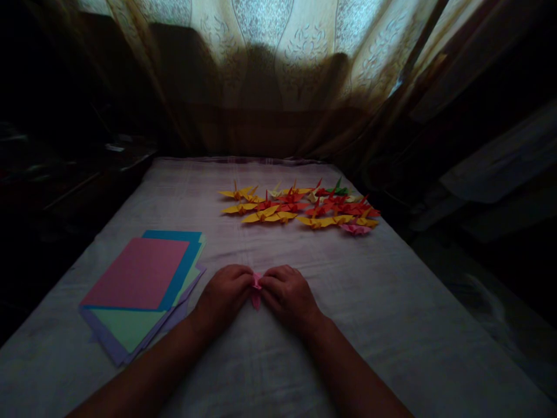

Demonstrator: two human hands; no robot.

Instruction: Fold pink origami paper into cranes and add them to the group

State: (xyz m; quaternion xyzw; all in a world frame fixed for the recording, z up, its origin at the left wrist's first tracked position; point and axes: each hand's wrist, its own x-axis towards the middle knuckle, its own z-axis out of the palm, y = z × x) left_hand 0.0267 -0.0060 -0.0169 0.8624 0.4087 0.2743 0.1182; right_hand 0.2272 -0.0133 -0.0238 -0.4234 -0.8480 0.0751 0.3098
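Note:
A small pink folded paper (256, 299), perhaps an origami crane, is pinched between my two hands over the middle of the cloth. My left hand (227, 290) closes its fingertips on the paper's left side. On the right side, my right hand (288, 294) grips it with thumb and fingers pressed together. A narrow pointed part of the paper hangs toward me; the rest is mostly covered by my fingers. Left of my left hand lies a stack of square paper sheets, with a pink sheet (138, 273) on top of a blue sheet (172, 234), green and purple ones below.
Several folded paper cranes (319, 222) in yellow, red, green, white and pink stand in rows at the far right of the table. A pale checked cloth (187, 191) covers the table. Curtains (261, 75) hang behind its far edge, and dark clutter lies left.

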